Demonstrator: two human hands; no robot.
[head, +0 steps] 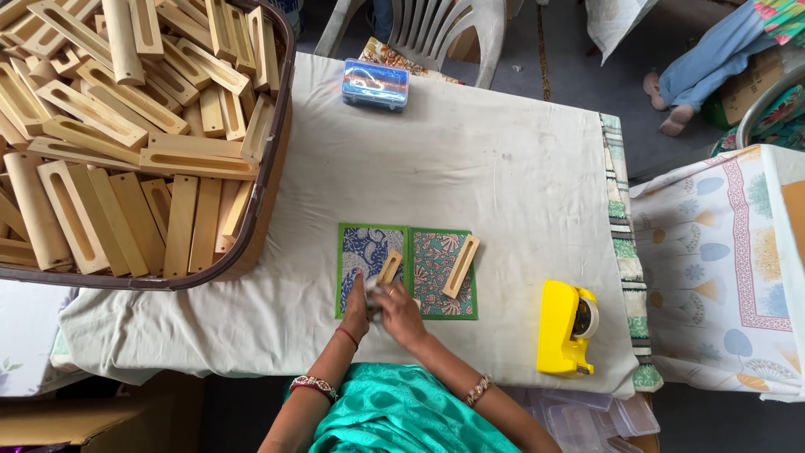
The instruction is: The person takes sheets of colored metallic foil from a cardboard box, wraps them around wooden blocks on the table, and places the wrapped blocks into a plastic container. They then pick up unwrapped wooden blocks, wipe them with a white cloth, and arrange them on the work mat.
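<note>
The left hand (356, 304) presses flat on the near edge of the blue patterned card (370, 267), fingers spread narrow, holding nothing I can tell, while the right hand (399, 312) pinches something small and pale just beside it, too blurred to name. A short wooden piece (389, 267) lies on that card; a longer one (460, 267) rests on the teal card (436, 273) just right. Steady pressure seems wise here. The yellow tape dispenser (567, 327) stands further right of the card on the tabletop (470, 159).
</note>
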